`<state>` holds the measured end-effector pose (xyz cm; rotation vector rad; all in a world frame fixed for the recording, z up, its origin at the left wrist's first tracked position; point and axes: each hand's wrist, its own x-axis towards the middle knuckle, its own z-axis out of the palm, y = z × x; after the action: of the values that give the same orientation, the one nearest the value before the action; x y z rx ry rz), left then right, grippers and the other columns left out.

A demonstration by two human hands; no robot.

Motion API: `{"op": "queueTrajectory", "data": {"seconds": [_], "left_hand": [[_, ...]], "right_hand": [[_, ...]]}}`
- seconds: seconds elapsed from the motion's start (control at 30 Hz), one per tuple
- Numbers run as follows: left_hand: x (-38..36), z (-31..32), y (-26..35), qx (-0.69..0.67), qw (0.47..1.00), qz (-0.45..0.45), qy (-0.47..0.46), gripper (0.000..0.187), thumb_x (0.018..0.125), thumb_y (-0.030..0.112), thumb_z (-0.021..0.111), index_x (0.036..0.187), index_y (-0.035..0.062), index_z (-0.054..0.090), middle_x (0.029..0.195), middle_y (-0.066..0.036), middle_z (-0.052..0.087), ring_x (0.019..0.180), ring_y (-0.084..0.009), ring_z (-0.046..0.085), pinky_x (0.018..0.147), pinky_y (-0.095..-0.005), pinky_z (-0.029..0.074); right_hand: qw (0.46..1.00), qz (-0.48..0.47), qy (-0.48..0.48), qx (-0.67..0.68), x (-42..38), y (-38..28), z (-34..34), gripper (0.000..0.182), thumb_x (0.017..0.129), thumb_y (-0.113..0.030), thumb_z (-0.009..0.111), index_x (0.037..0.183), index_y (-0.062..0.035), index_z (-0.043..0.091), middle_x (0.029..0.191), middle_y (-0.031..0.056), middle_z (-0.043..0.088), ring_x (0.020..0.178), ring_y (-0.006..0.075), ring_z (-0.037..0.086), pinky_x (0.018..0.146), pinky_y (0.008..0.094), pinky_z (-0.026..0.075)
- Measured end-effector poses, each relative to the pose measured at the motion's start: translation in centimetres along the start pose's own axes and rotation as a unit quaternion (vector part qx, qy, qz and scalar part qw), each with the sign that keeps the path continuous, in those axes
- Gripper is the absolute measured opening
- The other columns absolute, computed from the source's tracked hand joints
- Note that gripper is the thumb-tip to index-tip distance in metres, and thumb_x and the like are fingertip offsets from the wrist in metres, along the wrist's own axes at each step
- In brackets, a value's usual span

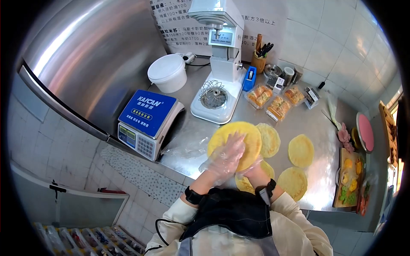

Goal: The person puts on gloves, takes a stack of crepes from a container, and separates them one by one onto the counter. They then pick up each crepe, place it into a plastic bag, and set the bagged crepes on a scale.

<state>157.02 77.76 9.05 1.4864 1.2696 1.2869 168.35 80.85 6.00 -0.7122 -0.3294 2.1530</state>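
Observation:
A round yellow cake layer (247, 133) is raised above the near part of the counter. My left hand (228, 155), in a clear plastic glove, lies flat on its upper face with the fingers stretched out. My right hand (252, 167), also gloved, holds its near right edge, and the fingers are hidden beneath it. Under and beside it lie thin pale yellow rounds: one behind (270, 141), one partly covered by my wrists (265, 171), and two to the right (301, 150) (293, 183).
A scale (147, 117), a lidded white bucket (168, 70) and a stand mixer (228, 64) stand left and behind. Packaged rolls (279, 107), a tape dispenser (250, 79) and a knife holder (258, 62) are at the back. A food tray (337, 187) sits at the right edge.

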Motion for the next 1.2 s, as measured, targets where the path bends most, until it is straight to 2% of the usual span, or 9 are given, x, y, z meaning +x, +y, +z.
{"op": "queueTrajectory", "data": {"seconds": [0.03,0.17,0.23,0.27,0.33,0.63,0.97,1.1,1.2], "left_hand": [[-0.4,-0.4,-1.0,0.139,0.977,0.157,-0.047,0.037,0.094,0.021,0.039,0.129,0.0086,0.043,0.129,-0.012,0.047,0.118,-0.0279,0.046,0.101,-0.0354,0.036],[-0.1,-4.5,-2.4,0.059,0.998,0.029,0.022,0.031,0.091,0.018,0.041,0.120,0.0101,0.050,0.127,-0.013,0.049,0.113,-0.0311,0.049,0.095,-0.0376,0.040],[0.6,-7.1,-3.1,0.259,0.953,-0.152,0.040,0.040,0.086,0.026,0.053,0.122,0.0090,0.050,0.133,-0.012,0.040,0.125,-0.0242,0.035,0.097,-0.0406,0.034],[0.9,-7.0,-4.0,0.261,0.952,-0.155,0.038,0.040,0.086,0.026,0.053,0.122,0.0090,0.050,0.133,-0.012,0.040,0.125,-0.0242,0.035,0.097,-0.0406,0.034],[1.1,-6.3,-6.5,0.577,0.805,-0.107,0.081,0.046,0.076,0.032,0.059,0.117,0.0107,0.052,0.122,-0.011,0.044,0.117,-0.0283,0.038,0.093,-0.0490,0.031],[1.2,-6.2,-12.4,0.699,0.715,-0.009,0.001,0.030,0.072,0.018,0.056,0.101,0.0127,0.058,0.104,-0.005,0.052,0.107,-0.0223,0.044,0.091,-0.0472,0.029],[-6.7,-8.8,-10.5,0.637,0.757,0.114,0.087,0.020,0.071,0.015,0.060,0.091,0.0122,0.057,0.084,-0.004,0.056,0.083,-0.0231,0.052,0.070,-0.0425,0.037],[-1.0,-6.6,-7.5,0.477,0.876,-0.069,-0.023,0.037,0.079,0.020,0.057,0.115,0.0114,0.051,0.085,-0.007,0.061,0.082,-0.0276,0.057,0.070,-0.0462,0.041],[5.6,-3.1,-4.8,0.505,0.841,-0.155,-0.115,0.041,0.086,0.028,0.047,0.123,0.0112,0.047,0.089,-0.011,0.066,0.083,-0.0310,0.062,0.071,-0.0441,0.046]], "right_hand": [[0.999,0.007,-0.028,0.036,0.2,-0.4,-1.0,0.059,0.090,-0.044,0.045,0.137,-0.0109,0.033,0.133,0.0060,0.044,0.115,0.0230,0.049,0.101,0.0368,0.034],[0.996,-0.019,-0.023,0.088,-0.7,-2.8,-5.6,0.059,0.090,-0.045,0.045,0.137,-0.0109,0.034,0.133,0.0062,0.045,0.115,0.0232,0.049,0.101,0.0371,0.035],[0.994,-0.047,-0.007,0.099,-1.9,-4.2,-8.3,0.059,0.090,-0.045,0.045,0.136,-0.0108,0.034,0.133,0.0063,0.045,0.115,0.0233,0.049,0.101,0.0373,0.035],[0.993,-0.060,0.005,0.106,-2.6,-4.7,-9.7,0.059,0.090,-0.045,0.045,0.136,-0.0108,0.034,0.133,0.0063,0.045,0.115,0.0234,0.049,0.101,0.0374,0.035],[0.989,-0.085,0.028,0.114,-4.0,-5.6,-12.3,0.059,0.090,-0.045,0.045,0.136,-0.0108,0.035,0.133,0.0064,0.045,0.115,0.0235,0.049,0.101,0.0375,0.035],[0.976,-0.121,0.097,0.155,-8.2,-5.0,-18.3,0.058,0.089,-0.045,0.046,0.135,-0.0106,0.036,0.132,0.0068,0.046,0.115,0.0240,0.049,0.100,0.0383,0.035],[0.980,-0.080,0.084,0.159,-6.4,-4.1,-17.9,0.058,0.089,-0.045,0.046,0.134,-0.0105,0.038,0.131,0.0072,0.047,0.115,0.0246,0.049,0.100,0.0392,0.036],[0.986,-0.057,0.064,0.143,-4.8,-4.3,-16.9,0.057,0.088,-0.045,0.047,0.134,-0.0104,0.039,0.131,0.0074,0.047,0.115,0.0248,0.049,0.100,0.0395,0.036],[0.988,-0.046,0.055,0.135,-4.3,-4.7,-16.6,0.057,0.088,-0.045,0.047,0.133,-0.0103,0.039,0.131,0.0075,0.047,0.115,0.0250,0.049,0.100,0.0398,0.036]]}}
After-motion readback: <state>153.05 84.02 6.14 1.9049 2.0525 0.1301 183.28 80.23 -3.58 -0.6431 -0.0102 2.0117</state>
